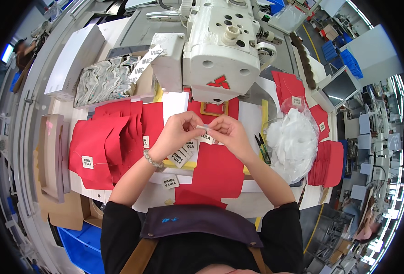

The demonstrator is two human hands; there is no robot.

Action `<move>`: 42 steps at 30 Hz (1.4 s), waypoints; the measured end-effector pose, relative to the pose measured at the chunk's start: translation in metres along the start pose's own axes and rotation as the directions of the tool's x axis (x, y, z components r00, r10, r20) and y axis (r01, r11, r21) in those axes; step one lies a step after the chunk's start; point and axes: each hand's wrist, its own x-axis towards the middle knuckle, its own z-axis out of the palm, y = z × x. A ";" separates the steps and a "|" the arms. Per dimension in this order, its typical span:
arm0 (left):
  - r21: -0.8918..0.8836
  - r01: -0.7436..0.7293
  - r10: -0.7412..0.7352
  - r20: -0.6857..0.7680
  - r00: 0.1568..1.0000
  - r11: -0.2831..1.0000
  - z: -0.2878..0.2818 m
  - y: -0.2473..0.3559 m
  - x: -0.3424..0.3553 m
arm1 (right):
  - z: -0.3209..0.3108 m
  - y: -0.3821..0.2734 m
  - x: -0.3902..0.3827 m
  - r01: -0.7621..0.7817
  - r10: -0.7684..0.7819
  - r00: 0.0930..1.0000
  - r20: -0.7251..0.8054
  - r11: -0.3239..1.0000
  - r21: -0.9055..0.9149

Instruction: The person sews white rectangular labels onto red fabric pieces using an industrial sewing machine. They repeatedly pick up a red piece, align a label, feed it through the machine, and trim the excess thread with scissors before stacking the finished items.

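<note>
"Head view: how did the surface and room read?"

"A pale desk [148,201] carried a large white machine [222,59] at its far side. A fanned pile of red pieces [99,141] lay at left; a clear bag of white pieces [289,141] lay at right. Around it stretched a workshop with bright strip lights and other workstations."

"Writing observed?"

"Black block capitals on the loose labels [180,157] near the hands; a red emblem [219,82] on the machine's front; repeated dark print on a pale strip [148,63] at upper left."

"The label [206,138] being handled?"

"Small, off-white, black-lettered; fingertips covered its upper part. It was held between the two hands, in front of the machine, near the far end of a flat red piece [218,171]."

"State of each hand?"

"Left hand [182,130]: narrow, thumb and fingers pinching the label's left side. Right hand [231,137]: equally narrow, pinching the right side."
</note>
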 end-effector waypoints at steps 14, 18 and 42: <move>0.733 -0.347 0.419 0.093 0.903 0.585 0.015 -0.023 0.012 | -0.054 0.015 0.070 -0.047 -0.049 0.970 -0.236 0.923 -0.382; 0.834 -0.333 0.388 0.158 0.908 0.440 0.021 -0.022 0.009 | -0.047 0.009 0.071 -0.026 -0.090 0.964 -0.251 0.905 -0.424; 0.933 -0.297 0.404 0.197 0.893 0.201 0.033 -0.026 0.022 | -0.047 0.000 0.080 -0.008 -0.114 0.968 -0.224 0.877 -0.480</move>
